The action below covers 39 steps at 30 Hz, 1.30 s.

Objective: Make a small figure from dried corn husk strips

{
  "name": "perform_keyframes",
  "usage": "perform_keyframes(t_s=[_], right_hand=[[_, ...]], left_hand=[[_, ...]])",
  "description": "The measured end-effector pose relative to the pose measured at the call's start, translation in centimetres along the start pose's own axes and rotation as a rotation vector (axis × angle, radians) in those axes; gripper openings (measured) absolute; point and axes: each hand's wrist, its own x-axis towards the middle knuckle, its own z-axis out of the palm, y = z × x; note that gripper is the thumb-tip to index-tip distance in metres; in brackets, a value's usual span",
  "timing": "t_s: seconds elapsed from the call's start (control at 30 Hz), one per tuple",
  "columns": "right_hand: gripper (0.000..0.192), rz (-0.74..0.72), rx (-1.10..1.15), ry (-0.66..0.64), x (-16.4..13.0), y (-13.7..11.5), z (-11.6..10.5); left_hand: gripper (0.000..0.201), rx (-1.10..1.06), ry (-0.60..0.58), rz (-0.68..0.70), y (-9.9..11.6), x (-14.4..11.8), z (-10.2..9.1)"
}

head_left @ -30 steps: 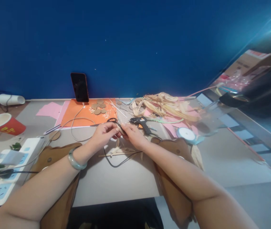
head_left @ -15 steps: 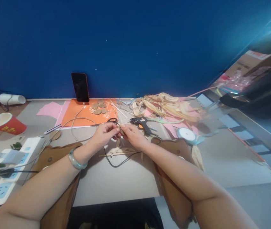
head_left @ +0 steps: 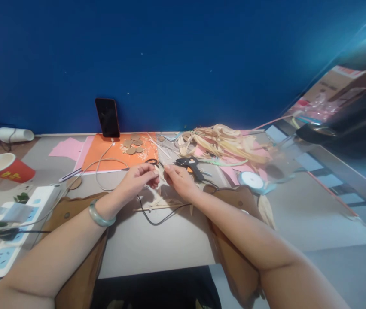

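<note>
My left hand [head_left: 138,179] and my right hand [head_left: 179,180] meet over the middle of the grey table [head_left: 157,244]. Both pinch a small pale dried leaf strip [head_left: 161,174] between their fingertips. A green bangle [head_left: 98,216] circles my left wrist. Under the hands lie a thin wooden stick [head_left: 152,208] and a black cord [head_left: 157,219]. Black-handled scissors [head_left: 152,162] rest just beyond my left fingers, and a black glue gun [head_left: 191,165] sits beyond my right hand.
A heap of dried leaf strips [head_left: 224,143] lies at the back right. An orange sheet [head_left: 105,152] carries brown discs [head_left: 133,146], with a phone [head_left: 107,117] leaning on the blue wall. A red paper cup [head_left: 5,167], power strips [head_left: 12,227] and a ribbon spool [head_left: 252,180] surround the work spot.
My hands have drawn slightly apart, so the pale strip now shows between the fingertips. The left forearm has shifted a little to the left.
</note>
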Motion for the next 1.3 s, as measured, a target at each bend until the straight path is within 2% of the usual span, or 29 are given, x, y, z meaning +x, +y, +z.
perform_keyframes(t_s=[0.07,0.23,0.33,0.4,0.5,0.57,0.63,0.83,0.97,1.03,1.1,1.2,1.3], right_hand=[[0.050,0.023,0.070,0.068,0.2,0.2,0.0],[0.050,0.013,0.170,0.093,0.4,0.5,-0.1],[0.050,0.012,0.165,0.101,0.4,0.5,-0.2],[0.050,0.008,0.170,0.109,0.5,0.5,-0.2],[0.049,0.004,0.183,0.112,0.5,0.6,-0.1],[0.050,0.002,0.182,0.115,0.6,0.6,-0.1],[0.050,0.001,0.177,0.116,0.6,0.7,-0.1],[0.051,0.025,0.175,0.115,0.6,0.6,-0.2],[0.051,0.025,0.155,0.114,0.6,0.6,-0.2],[0.051,0.037,0.156,0.119,0.6,0.7,-0.2],[0.051,0.058,0.168,0.122,0.7,0.8,-0.2],[0.049,0.058,0.125,0.133,0.7,0.9,-0.3],[0.042,0.018,-0.010,0.129,0.6,0.7,-0.4]], left_hand=[[0.025,0.106,-0.068,-0.016,0.5,-0.1,-0.5],[0.020,0.624,-0.426,-0.153,-0.1,-0.2,-1.0],[0.023,0.806,-0.490,-0.148,-0.4,-0.1,-1.2],[0.022,0.909,-0.417,-0.103,-0.3,0.2,-1.8],[0.024,1.185,-0.080,-0.061,0.2,0.7,-3.0],[0.024,1.350,0.055,-0.048,0.2,0.9,-3.6],[0.024,1.449,0.083,-0.051,-0.3,1.1,-3.8],[0.026,1.589,0.039,-0.163,-3.1,2.9,-3.4],[0.027,1.576,0.081,-0.192,-3.7,3.4,-3.3],[0.023,1.466,0.097,-0.164,-3.2,3.1,-3.2],[0.019,1.210,0.084,-0.111,-2.4,2.7,-3.1],[0.017,0.705,0.074,-0.050,-1.3,2.2,-2.5],[0.019,0.402,0.075,-0.095,-1.2,2.0,-1.8]])
